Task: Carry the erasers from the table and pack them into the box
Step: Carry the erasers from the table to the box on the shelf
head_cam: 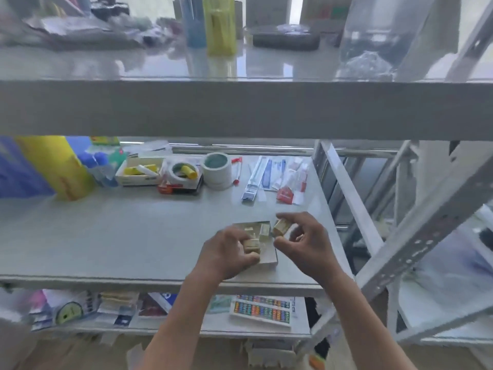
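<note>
- Holding an eraser (280, 227) in your right hand (304, 243), you have it pinched between thumb and forefinger, just above the right edge of the box (268, 259); the other fingers of that hand are loosely curled.
- Your left hand (226, 256) lies over the left half of the box, fingers bent down and closed on another eraser (252, 245) inside it, the thumb tucked against the near side.
- The box is small, shallow and pale, and it sits on the grey shelf (120, 236) near the front edge, towards the right end.
- More erasers (260, 231) stand on end in the far part of the box; the picture is soft there, so their number is hard to tell, perhaps two or three.
- Well behind the box, at the back of the shelf, stand a roll of white tape (217, 169), a flatter tape ring (184, 173) on a dark packet, and an open carton (138, 172) with yellow and white sticks.
- To the right of these lie flat packets (262, 174) in blue and white, and a red packet (286, 194).
- A yellow bag (57, 166) stands at the left end of the shelf.
</note>
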